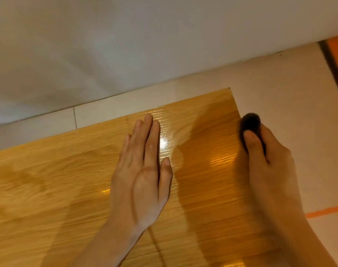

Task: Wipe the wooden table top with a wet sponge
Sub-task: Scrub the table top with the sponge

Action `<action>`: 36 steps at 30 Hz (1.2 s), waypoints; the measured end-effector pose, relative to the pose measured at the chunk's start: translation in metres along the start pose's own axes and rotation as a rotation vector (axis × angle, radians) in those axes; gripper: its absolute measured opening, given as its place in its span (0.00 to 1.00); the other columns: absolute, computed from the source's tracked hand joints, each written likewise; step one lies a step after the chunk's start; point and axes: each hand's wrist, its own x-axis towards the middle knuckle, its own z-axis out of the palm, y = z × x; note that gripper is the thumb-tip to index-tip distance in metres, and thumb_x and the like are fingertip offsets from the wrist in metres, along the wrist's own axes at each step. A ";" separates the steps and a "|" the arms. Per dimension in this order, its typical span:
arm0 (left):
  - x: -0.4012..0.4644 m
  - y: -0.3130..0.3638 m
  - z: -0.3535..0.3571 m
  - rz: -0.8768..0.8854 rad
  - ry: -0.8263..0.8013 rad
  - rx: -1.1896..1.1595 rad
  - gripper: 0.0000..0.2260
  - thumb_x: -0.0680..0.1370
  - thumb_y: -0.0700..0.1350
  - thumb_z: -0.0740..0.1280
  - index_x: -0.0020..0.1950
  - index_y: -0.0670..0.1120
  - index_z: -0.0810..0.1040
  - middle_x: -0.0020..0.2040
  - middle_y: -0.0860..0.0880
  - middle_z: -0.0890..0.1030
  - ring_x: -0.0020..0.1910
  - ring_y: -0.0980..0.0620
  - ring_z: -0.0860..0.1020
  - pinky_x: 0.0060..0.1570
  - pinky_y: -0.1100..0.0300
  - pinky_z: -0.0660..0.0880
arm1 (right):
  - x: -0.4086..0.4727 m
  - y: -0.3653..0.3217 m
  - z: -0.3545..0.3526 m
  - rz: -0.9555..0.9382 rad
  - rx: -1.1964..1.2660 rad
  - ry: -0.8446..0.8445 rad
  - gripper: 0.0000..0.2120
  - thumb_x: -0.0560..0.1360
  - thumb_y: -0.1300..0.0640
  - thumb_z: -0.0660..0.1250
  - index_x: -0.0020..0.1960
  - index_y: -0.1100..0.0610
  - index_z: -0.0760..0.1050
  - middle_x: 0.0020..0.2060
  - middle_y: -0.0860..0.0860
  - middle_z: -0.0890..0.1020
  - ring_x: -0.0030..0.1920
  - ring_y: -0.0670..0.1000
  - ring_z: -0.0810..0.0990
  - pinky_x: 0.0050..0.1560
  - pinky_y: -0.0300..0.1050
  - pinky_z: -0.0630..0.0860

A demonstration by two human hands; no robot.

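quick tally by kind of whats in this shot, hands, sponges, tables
hands: 2, left hand flat on the wood, right hand gripping the sponge
sponges: 1, dark sponge at the table's right edge
tables: 1, wooden table top
total: 4

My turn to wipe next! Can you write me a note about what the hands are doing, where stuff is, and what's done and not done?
Left hand: flat on the wooden table top, fingers straight, holding nothing.
Right hand: grips the dark sponge at the table's right edge, near the far corner.
Done: a darker, wet-looking band runs down the right side of the top, between the two hands; fainter smears show at the far left.
Left: the patch under and around the left hand looks dry. Move that hand, wipe there, then go over the middle and near edge.
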 end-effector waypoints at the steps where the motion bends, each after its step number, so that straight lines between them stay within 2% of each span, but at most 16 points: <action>1: 0.000 0.000 0.000 0.003 0.005 -0.003 0.26 0.84 0.47 0.55 0.80 0.39 0.61 0.82 0.44 0.59 0.82 0.47 0.55 0.81 0.53 0.49 | 0.014 -0.007 0.006 -0.074 -0.023 0.011 0.17 0.83 0.51 0.56 0.70 0.46 0.70 0.54 0.43 0.81 0.48 0.32 0.76 0.49 0.23 0.71; 3: 0.000 0.000 -0.001 0.006 0.014 -0.005 0.26 0.84 0.47 0.55 0.80 0.39 0.61 0.82 0.43 0.60 0.82 0.47 0.55 0.81 0.53 0.49 | 0.041 -0.018 0.017 -0.248 -0.072 0.035 0.19 0.83 0.53 0.58 0.74 0.50 0.66 0.65 0.47 0.75 0.59 0.37 0.71 0.57 0.20 0.65; 5: 0.000 0.000 -0.001 0.003 0.021 -0.010 0.25 0.84 0.48 0.55 0.80 0.39 0.62 0.81 0.44 0.61 0.82 0.48 0.56 0.81 0.54 0.50 | 0.056 -0.023 0.021 -0.426 -0.167 0.025 0.21 0.82 0.55 0.61 0.74 0.54 0.64 0.68 0.50 0.72 0.62 0.38 0.68 0.59 0.18 0.61; 7: 0.000 0.001 -0.002 -0.006 0.021 -0.021 0.25 0.84 0.48 0.56 0.80 0.39 0.63 0.81 0.44 0.61 0.82 0.48 0.56 0.81 0.55 0.49 | 0.063 -0.021 0.015 -0.591 -0.313 -0.044 0.19 0.82 0.55 0.61 0.71 0.56 0.66 0.68 0.52 0.72 0.63 0.42 0.69 0.61 0.24 0.64; 9: -0.001 0.001 -0.003 -0.007 0.019 -0.020 0.25 0.84 0.49 0.56 0.79 0.39 0.63 0.81 0.44 0.62 0.82 0.47 0.57 0.81 0.55 0.50 | 0.068 -0.021 0.006 -0.668 -0.442 -0.144 0.17 0.82 0.53 0.59 0.70 0.55 0.68 0.67 0.52 0.73 0.65 0.47 0.70 0.62 0.32 0.65; 12: -0.001 0.001 -0.004 -0.006 0.024 -0.025 0.25 0.84 0.49 0.56 0.79 0.38 0.64 0.80 0.42 0.63 0.81 0.45 0.58 0.81 0.54 0.51 | 0.082 -0.031 0.003 -0.691 -0.592 -0.238 0.15 0.83 0.51 0.55 0.67 0.53 0.72 0.61 0.51 0.77 0.60 0.51 0.73 0.56 0.36 0.65; 15: 0.000 0.000 -0.005 -0.011 0.017 -0.045 0.26 0.84 0.49 0.56 0.79 0.38 0.63 0.81 0.42 0.62 0.81 0.45 0.58 0.81 0.54 0.51 | 0.087 -0.048 0.017 -0.744 -0.746 -0.224 0.16 0.84 0.49 0.53 0.63 0.55 0.74 0.54 0.54 0.79 0.53 0.55 0.74 0.48 0.42 0.65; 17: 0.000 0.000 -0.005 -0.011 0.002 -0.053 0.26 0.84 0.50 0.57 0.80 0.38 0.62 0.81 0.43 0.61 0.82 0.46 0.57 0.81 0.54 0.51 | 0.081 -0.060 0.036 -0.785 -0.838 -0.221 0.16 0.84 0.49 0.52 0.61 0.56 0.74 0.53 0.55 0.79 0.51 0.56 0.75 0.47 0.45 0.64; 19: -0.001 -0.001 -0.004 -0.015 -0.007 -0.055 0.26 0.84 0.50 0.57 0.80 0.39 0.62 0.81 0.43 0.60 0.82 0.46 0.56 0.81 0.54 0.51 | 0.069 -0.069 0.063 -0.842 -0.868 -0.260 0.16 0.84 0.49 0.50 0.61 0.55 0.73 0.53 0.54 0.79 0.52 0.56 0.76 0.48 0.47 0.68; 21: 0.000 -0.001 -0.005 -0.021 -0.012 -0.063 0.27 0.84 0.50 0.57 0.80 0.39 0.62 0.81 0.43 0.60 0.82 0.47 0.56 0.81 0.55 0.50 | 0.057 -0.074 0.082 -0.902 -0.863 -0.276 0.17 0.84 0.49 0.50 0.62 0.55 0.72 0.54 0.53 0.79 0.53 0.55 0.76 0.51 0.48 0.70; 24: 0.000 -0.001 -0.006 -0.025 -0.016 -0.088 0.27 0.84 0.50 0.57 0.80 0.39 0.62 0.82 0.44 0.60 0.82 0.47 0.55 0.81 0.55 0.50 | 0.061 -0.072 0.067 -0.853 -0.840 -0.283 0.18 0.84 0.47 0.50 0.61 0.55 0.73 0.52 0.53 0.80 0.51 0.54 0.76 0.51 0.48 0.70; 27: -0.001 -0.001 -0.005 -0.009 0.010 -0.124 0.26 0.84 0.49 0.59 0.80 0.39 0.63 0.81 0.43 0.61 0.82 0.47 0.57 0.81 0.53 0.52 | 0.080 -0.061 0.027 -0.755 -0.816 -0.244 0.19 0.84 0.47 0.50 0.55 0.57 0.75 0.47 0.55 0.80 0.47 0.54 0.74 0.62 0.50 0.68; 28: -0.002 -0.001 -0.005 -0.003 0.017 -0.130 0.26 0.84 0.49 0.59 0.79 0.38 0.63 0.81 0.43 0.61 0.82 0.47 0.57 0.81 0.52 0.53 | 0.083 -0.058 0.020 -0.720 -0.800 -0.231 0.19 0.84 0.48 0.49 0.53 0.57 0.75 0.45 0.54 0.79 0.45 0.54 0.74 0.61 0.50 0.68; 31: -0.002 -0.003 -0.003 -0.004 0.028 -0.124 0.26 0.84 0.49 0.59 0.80 0.39 0.63 0.81 0.44 0.62 0.81 0.47 0.58 0.81 0.53 0.52 | 0.081 -0.057 0.034 -0.664 -0.838 -0.125 0.20 0.84 0.49 0.49 0.51 0.58 0.77 0.44 0.56 0.79 0.43 0.54 0.72 0.47 0.48 0.67; 34: -0.001 -0.004 0.000 0.000 0.044 -0.138 0.25 0.83 0.48 0.59 0.79 0.39 0.65 0.80 0.42 0.63 0.80 0.46 0.60 0.80 0.49 0.56 | 0.056 -0.064 0.079 -0.823 -0.771 -0.090 0.13 0.81 0.57 0.57 0.52 0.60 0.79 0.46 0.60 0.81 0.47 0.62 0.78 0.49 0.54 0.72; 36: -0.001 -0.007 -0.003 -0.009 0.049 -0.293 0.22 0.84 0.45 0.60 0.76 0.38 0.68 0.78 0.40 0.66 0.78 0.44 0.64 0.75 0.44 0.65 | 0.039 -0.068 0.105 -0.835 -0.658 -0.132 0.14 0.80 0.55 0.56 0.58 0.57 0.79 0.51 0.55 0.82 0.53 0.58 0.77 0.56 0.53 0.70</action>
